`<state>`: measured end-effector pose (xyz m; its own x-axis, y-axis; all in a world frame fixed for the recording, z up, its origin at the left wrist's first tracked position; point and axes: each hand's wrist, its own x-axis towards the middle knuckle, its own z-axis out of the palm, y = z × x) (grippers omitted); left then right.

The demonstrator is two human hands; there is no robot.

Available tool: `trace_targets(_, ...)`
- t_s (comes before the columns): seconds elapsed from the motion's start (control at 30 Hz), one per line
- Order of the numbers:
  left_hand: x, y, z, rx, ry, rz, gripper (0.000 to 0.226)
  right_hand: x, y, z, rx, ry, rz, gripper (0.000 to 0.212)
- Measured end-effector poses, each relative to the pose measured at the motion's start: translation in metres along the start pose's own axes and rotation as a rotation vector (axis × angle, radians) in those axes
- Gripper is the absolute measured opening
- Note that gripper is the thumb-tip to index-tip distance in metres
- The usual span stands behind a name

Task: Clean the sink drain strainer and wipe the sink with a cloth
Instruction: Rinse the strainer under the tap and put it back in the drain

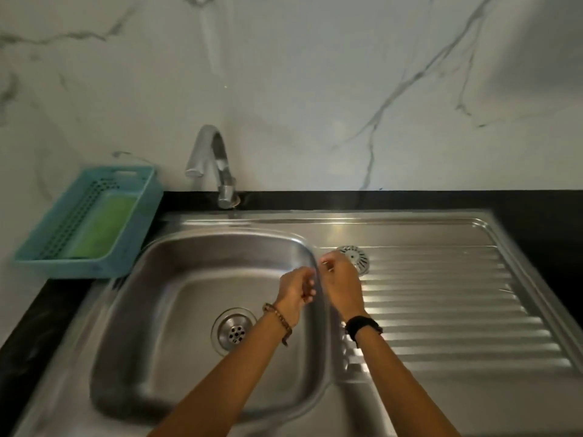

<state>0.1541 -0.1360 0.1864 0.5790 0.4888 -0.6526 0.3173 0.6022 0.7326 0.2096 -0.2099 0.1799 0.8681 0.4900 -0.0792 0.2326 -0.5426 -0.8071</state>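
Both hands are held close together above the right rim of the sink (176, 247) bowl. The left hand (295, 288) is seen with its fingers loosely curled and nothing visible in them. The right hand (342, 283) is also curled, fingertips drawn together; whether something small is pinched there cannot be told. A bead bracelet (279, 320) is worn on the left wrist and a black watch (362, 326) on the right.

The strainer (355, 257) is set on the ribbed drainboard (457, 310), near its back left corner, just beyond the right hand and partly hidden by it. The drain (233, 330) is left open in the bowl floor. A tap (214, 165) is mounted at the back edge of the bench (315, 200). At the back left corner a blue basket (34, 255) is placed, with a green cloth (104, 228) inside.
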Motion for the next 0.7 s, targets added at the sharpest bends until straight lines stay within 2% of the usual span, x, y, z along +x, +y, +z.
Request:
trace_targets(0.03, 0.011, 0.002, 0.011, 0.05, 0.009, -0.004, 0.02, 0.013, 0.011, -0.007, -0.112, 0.057, 0.031, 0.019)
trace_targets(0.1, 0.03, 0.002, 0.026, 0.127, 0.025, 0.022, 0.016, 0.031, 0.03, -0.018, -0.355, 0.124, 0.112, 0.047)
trace_targets(0.2, 0.05, -0.002, 0.041, 0.174, 0.016, 0.074, 0.006, 0.046, 0.049, -0.021, -0.483, 0.101, 0.164, 0.078)
trace_targets(0.33, 0.06, -0.005, 0.041, 0.157, 0.057, 0.083, 0.006, 0.054, 0.058, -0.015, -0.498, 0.095, 0.092, 0.074)
trace_targets(0.47, 0.061, -0.002, 0.031, 0.096, -0.028, 0.05, 0.016, 0.051, 0.054, -0.003, -0.415, 0.087, 0.014, 0.074)
trace_targets(0.53, 0.065, 0.004, 0.015, 0.056, -0.049, 0.009, 0.019, 0.05, 0.047, 0.009, -0.354, 0.052, -0.023, 0.074)
trace_targets(0.63, 0.071, 0.011, -0.025, -0.096, -0.08, -0.028, 0.012, 0.048, 0.028, 0.032, -0.179, -0.027, -0.07, 0.066)
trace_targets(0.7, 0.076, 0.013, -0.056, -0.186, -0.071, -0.025, 0.021, 0.047, 0.01, 0.051, -0.134, -0.051, -0.137, 0.06)
